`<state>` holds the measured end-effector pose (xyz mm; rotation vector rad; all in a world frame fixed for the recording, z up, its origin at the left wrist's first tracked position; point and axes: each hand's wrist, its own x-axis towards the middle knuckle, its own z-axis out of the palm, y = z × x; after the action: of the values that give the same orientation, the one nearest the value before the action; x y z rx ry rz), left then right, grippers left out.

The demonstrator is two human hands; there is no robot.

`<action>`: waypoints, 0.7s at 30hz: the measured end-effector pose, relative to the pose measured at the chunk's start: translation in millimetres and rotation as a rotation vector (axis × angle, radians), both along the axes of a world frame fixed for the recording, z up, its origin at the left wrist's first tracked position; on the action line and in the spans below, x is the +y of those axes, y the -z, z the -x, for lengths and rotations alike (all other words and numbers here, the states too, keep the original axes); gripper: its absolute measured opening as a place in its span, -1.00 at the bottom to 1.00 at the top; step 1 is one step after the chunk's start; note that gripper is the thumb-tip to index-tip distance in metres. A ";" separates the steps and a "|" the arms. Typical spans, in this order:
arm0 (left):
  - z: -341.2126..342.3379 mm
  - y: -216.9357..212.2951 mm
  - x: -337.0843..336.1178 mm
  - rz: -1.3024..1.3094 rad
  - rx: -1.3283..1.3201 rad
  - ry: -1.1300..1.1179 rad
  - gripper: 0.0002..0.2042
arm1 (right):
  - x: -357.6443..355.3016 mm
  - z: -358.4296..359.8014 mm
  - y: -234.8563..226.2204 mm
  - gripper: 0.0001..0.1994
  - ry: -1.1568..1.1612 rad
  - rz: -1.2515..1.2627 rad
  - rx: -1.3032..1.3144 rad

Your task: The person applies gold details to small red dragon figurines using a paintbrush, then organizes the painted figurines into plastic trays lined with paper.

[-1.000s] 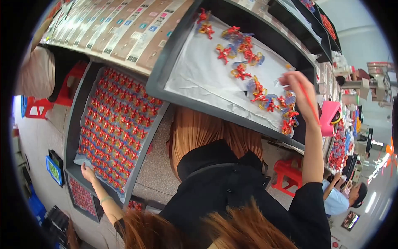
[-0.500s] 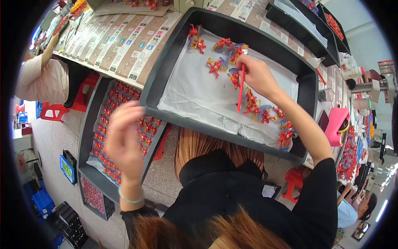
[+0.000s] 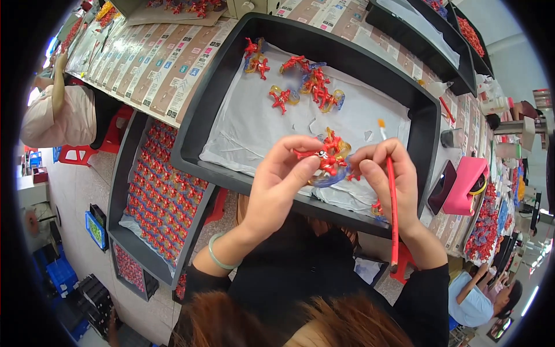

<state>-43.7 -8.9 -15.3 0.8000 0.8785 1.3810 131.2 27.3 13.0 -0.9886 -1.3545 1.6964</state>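
Observation:
Above the near part of a black tray (image 3: 222,178), my left hand (image 3: 272,194) pinches a small red figurine (image 3: 328,161) with clear yellow and blue parts between thumb and fingers. My right hand (image 3: 399,188) holds a red-handled paintbrush (image 3: 393,231), its bristles pointing up and away. Its thumb and fingertips are close to the figurine's right side; whether they touch it I cannot tell. Similar figurines (image 3: 281,99) lie in a loose group on the tray's white paper liner (image 3: 237,136), toward the far left. A few more are partly hidden behind my hands.
Lower left, another tray (image 3: 134,254) holds rows of figurines. A pink holder (image 3: 466,186), a dark phone-like slab (image 3: 442,188) and a grey cup (image 3: 452,137) stand right of my tray. Black bins (image 3: 416,43) sit at the far right. Other people sit left and right.
My left hand has come from beside the tray to over it and now holds a figurine. My right hand has drawn nearer, and the brush's bristles now show above it. The view has shifted slightly.

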 end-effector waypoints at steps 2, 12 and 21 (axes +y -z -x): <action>0.7 -0.6 -1.2 0.156 -0.249 0.111 -0.77 | 0.0 -2.7 -0.1 -0.82 0.078 -0.141 -0.137; -2.8 -4.2 -5.4 0.032 -0.115 0.140 -0.78 | 2.1 -6.1 3.7 -0.87 -0.019 -0.102 -0.081; -20.3 -2.1 -6.6 0.051 0.149 0.133 -0.52 | -1.0 -7.6 6.8 -0.78 0.003 -0.745 -0.358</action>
<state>-23.3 -15.5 -13.2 0.9143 0.9539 1.1896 138.8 26.3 6.1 -0.8521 -2.0022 0.8822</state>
